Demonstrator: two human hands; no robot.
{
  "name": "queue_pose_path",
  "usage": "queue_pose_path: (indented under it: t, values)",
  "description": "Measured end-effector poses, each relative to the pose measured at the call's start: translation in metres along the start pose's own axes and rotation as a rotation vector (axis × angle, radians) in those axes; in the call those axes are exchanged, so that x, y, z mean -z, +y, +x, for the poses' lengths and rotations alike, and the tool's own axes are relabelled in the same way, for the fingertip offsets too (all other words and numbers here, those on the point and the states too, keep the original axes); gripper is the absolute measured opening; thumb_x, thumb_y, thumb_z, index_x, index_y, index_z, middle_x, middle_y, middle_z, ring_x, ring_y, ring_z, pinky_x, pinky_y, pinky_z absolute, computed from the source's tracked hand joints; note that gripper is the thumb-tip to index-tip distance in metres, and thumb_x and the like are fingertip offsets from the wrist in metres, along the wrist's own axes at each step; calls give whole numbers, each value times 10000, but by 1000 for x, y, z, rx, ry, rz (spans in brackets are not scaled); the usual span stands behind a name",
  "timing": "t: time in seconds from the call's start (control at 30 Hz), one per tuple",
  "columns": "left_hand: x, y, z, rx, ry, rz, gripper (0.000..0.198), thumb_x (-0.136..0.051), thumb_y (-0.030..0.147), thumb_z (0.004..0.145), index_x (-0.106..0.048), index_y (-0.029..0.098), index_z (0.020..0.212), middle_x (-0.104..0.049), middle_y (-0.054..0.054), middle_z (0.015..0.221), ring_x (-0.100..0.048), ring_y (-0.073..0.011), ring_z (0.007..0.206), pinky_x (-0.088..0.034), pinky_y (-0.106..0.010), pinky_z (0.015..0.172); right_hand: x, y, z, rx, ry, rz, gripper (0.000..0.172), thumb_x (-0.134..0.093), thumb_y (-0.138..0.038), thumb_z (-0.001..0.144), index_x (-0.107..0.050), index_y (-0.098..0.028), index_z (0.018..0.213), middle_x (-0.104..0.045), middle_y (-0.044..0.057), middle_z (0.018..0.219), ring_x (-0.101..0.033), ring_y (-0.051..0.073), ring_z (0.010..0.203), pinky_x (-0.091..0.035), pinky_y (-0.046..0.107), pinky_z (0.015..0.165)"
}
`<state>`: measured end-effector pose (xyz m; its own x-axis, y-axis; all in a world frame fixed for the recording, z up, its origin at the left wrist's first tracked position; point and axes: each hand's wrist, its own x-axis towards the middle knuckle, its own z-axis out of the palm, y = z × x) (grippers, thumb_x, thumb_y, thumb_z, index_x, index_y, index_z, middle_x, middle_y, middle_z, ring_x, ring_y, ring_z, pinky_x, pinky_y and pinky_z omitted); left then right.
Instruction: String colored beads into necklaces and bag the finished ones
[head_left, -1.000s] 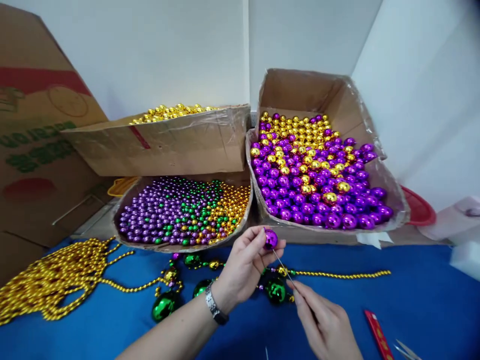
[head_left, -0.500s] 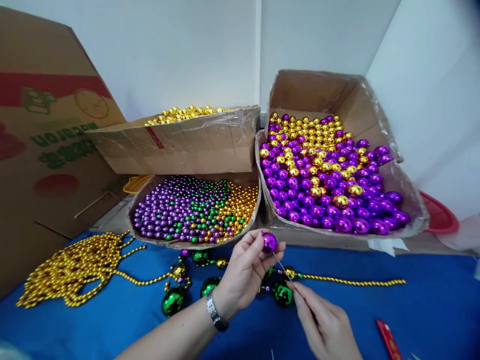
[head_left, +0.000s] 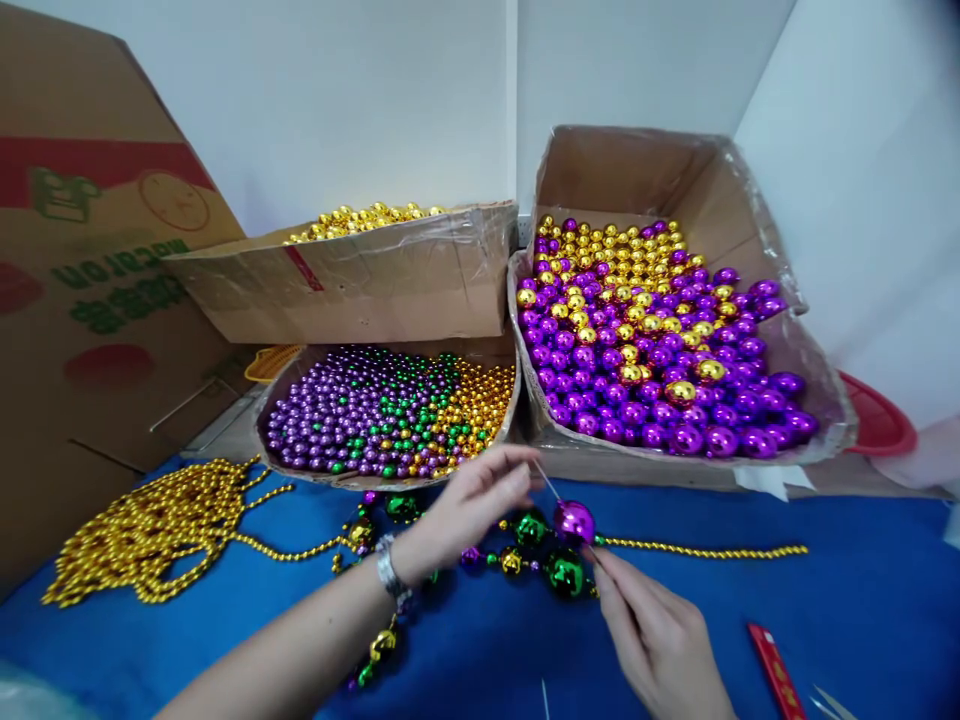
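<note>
A shiny purple bead [head_left: 575, 522] is threaded on a thin needle [head_left: 549, 482] in front of the boxes. My right hand [head_left: 660, 635] pinches the needle's lower end just below the bead. At the needle's upper end, the fingertips of my left hand [head_left: 472, 500] close on the tip, slightly blurred. Under and behind my hands lies a string of large beads, with a green bead [head_left: 565, 574] near the purple one and a gold bead [head_left: 383, 645] below my left wrist. Part of that string is hidden by my left arm.
A box of small mixed beads [head_left: 259, 440] and a box of purple and gold beads [head_left: 829, 420] stand at the back. Gold bead strands [head_left: 142, 530] lie at left on the blue cloth [head_left: 465, 670]. A red packet [head_left: 774, 668] and scissor-like metal tips [head_left: 832, 703] lie at right.
My left hand has let go of the purple bead and moved to the needle's upper end. The bead now sits lower on the needle, close to my right hand.
</note>
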<state>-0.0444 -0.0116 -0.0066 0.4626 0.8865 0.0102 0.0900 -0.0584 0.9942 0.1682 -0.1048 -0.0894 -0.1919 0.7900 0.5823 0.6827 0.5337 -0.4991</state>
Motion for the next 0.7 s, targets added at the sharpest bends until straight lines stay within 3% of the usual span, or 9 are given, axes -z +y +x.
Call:
queue_pose_path:
  t: [0.1, 0.2, 0.27, 0.4, 0.5, 0.6, 0.7]
  values:
    - [46, 2, 27, -128, 179, 801, 303, -432, 320, 906, -546, 175, 1146, -629, -97, 1100, -595, -196, 974, -472, -314, 840, 5, 1, -1, -41, 28, -19, 234, -463, -165, 911, -623, -125, 1077, -717, 94, 933, -700, 173, 775, -553, 227, 679]
    - [84, -13, 53, -51, 136, 987, 146, -553, 192, 800, -646, 160, 909, -671, -99, 946, -610, -227, 884, -437, -339, 847, 8, 0, -3, -57, 43, -50, 225, -472, -196, 913, -646, -121, 1035, -721, 96, 908, -703, 176, 744, -552, 230, 683]
    - [98, -29, 64, 21, 91, 1034, 71, -604, 111, 711, -646, 154, 750, -673, -104, 817, -612, -246, 840, -431, -334, 816, 9, -2, -4, -69, 32, -57, 225, -477, -207, 915, -652, -123, 1028, -722, 93, 887, -702, 175, 723, -548, 230, 670]
    - [103, -56, 73, 129, 58, 1080, 151, -590, -2, 629, -614, 145, 658, -659, -128, 800, -590, -266, 895, -402, -328, 831, 10, -6, -7, -93, 10, -89, 237, -483, -256, 921, -661, -138, 1023, -726, 76, 839, -699, 176, 688, -543, 236, 651]
    - [100, -61, 75, 160, 76, 1064, 165, -586, -28, 614, -612, 128, 660, -652, -149, 829, -569, -293, 953, -381, -353, 857, 10, -7, -10, -87, -15, -103, 242, -488, -278, 922, -662, -143, 1022, -727, 72, 828, -695, 171, 672, -540, 237, 646]
    - [96, -49, 71, 133, 125, 1010, 174, -589, -13, 634, -638, 110, 747, -649, -148, 874, -554, -303, 983, -374, -376, 875, 10, -8, -13, -80, -25, -114, 231, -498, -269, 920, -661, -135, 1015, -721, 73, 794, -685, 162, 646, -533, 236, 643]
    - [86, -24, 57, 53, 175, 921, 228, -568, 66, 730, -642, 109, 941, -647, -115, 951, -574, -247, 941, -403, -364, 865, 10, -10, -13, -72, -37, -120, 234, -499, -273, 921, -658, -130, 1018, -712, 67, 758, -676, 155, 613, -530, 235, 629]
